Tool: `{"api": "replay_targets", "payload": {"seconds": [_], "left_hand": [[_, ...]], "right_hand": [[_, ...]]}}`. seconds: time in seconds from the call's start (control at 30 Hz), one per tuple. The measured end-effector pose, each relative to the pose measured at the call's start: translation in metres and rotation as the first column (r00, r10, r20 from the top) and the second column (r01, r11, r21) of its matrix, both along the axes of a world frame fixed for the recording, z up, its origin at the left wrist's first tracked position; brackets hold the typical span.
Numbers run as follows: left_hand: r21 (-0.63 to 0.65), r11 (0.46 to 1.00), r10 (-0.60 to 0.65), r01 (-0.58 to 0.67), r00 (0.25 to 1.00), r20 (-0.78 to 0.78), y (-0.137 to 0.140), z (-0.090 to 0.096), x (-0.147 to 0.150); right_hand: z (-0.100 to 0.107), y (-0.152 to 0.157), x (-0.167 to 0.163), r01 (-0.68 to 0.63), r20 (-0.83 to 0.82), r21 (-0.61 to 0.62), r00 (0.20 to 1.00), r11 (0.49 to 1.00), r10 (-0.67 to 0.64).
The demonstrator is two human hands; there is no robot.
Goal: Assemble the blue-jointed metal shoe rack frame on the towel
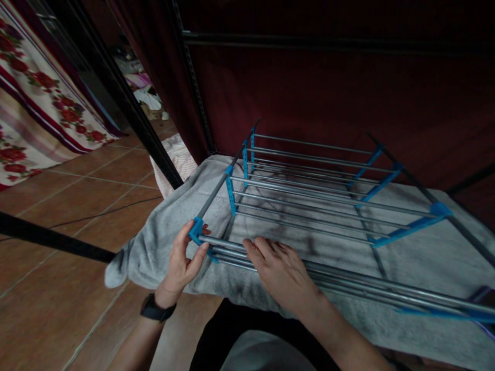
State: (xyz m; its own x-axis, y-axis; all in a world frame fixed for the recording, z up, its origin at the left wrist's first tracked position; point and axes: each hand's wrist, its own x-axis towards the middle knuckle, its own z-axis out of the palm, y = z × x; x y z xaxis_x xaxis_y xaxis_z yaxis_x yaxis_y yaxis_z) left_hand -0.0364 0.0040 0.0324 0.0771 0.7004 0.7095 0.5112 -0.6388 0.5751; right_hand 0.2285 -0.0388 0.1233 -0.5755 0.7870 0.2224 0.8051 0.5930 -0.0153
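Note:
A metal drying rack (328, 203) with thin rods and blue plastic joints lies across the grey blanket before me. My left hand (184, 257) is at its near left corner, fingers and thumb around the blue corner joint (196, 230). Over the near bundle of rods (371, 286) lies my right hand (280, 265), its fingers curled down onto the tubes just right of that corner; the fingertips are partly hidden. Blue slotted brackets (231, 193) stand up along the rack's left side, and slanting blue brackets (406, 230) join the rods at the right.
The grey blanket (162, 242) covers the surface under the rack. Black metal posts (127, 98) rise at the left, and a dark red curtain (309, 93) hangs behind. A floral curtain (42, 82) hangs beyond the tiled floor (46, 278), where a thin cable (112, 210) runs.

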Motion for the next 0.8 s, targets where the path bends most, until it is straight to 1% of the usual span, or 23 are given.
{"api": "replay_targets", "payload": {"seconds": [0.07,0.13,0.27,0.37,0.47,0.57,0.63,0.67,0.7,0.77,0.8], "left_hand": [[0.029,0.999,0.036,-0.034,0.998,-0.058,0.001,0.000,-0.001],[0.074,0.993,0.105,-0.097,0.987,-0.119,0.002,0.001,-0.003],[0.166,0.966,0.232,-0.200,0.952,-0.200,0.001,0.006,-0.003],[0.206,0.956,0.250,-0.208,0.947,-0.203,0.001,0.008,-0.002],[0.160,0.969,0.215,-0.191,0.964,-0.155,0.000,0.005,0.001],[0.035,0.988,0.149,-0.148,0.989,-0.023,-0.004,0.003,0.007],[-0.094,0.993,0.078,-0.065,0.987,0.142,-0.009,0.006,0.014],[-0.150,0.989,0.047,-0.010,0.967,0.250,-0.011,0.010,0.018],[-0.188,0.981,0.028,0.044,0.932,0.363,-0.012,0.014,0.022],[-0.211,0.971,0.022,0.113,0.835,0.550,-0.012,0.026,0.029],[-0.207,0.971,0.029,0.123,0.792,0.609,-0.010,0.032,0.032]], "right_hand": [[0.000,0.000,0.000,-0.001,0.001,0.003,1.000,1.000,0.001],[0.000,0.000,0.001,-0.005,-0.002,0.006,1.000,1.000,0.005],[0.000,0.000,0.000,-0.010,-0.014,0.016,1.000,1.000,0.010],[0.000,0.000,0.000,0.002,-0.014,0.018,1.000,1.000,-0.002],[-0.001,-0.002,0.001,0.014,-0.022,0.030,1.000,0.999,-0.013],[-0.001,-0.005,0.003,0.022,-0.033,0.045,0.999,0.999,-0.020],[-0.002,-0.008,0.006,0.034,-0.035,0.053,0.999,0.998,-0.033],[-0.002,-0.009,0.008,0.045,-0.035,0.057,0.998,0.997,-0.043],[-0.004,-0.010,0.010,0.057,-0.038,0.061,0.998,0.996,-0.055],[-0.007,-0.013,0.016,0.086,-0.050,0.079,0.995,0.993,-0.082],[-0.009,-0.015,0.019,0.103,-0.059,0.091,0.993,0.991,-0.097]]}}
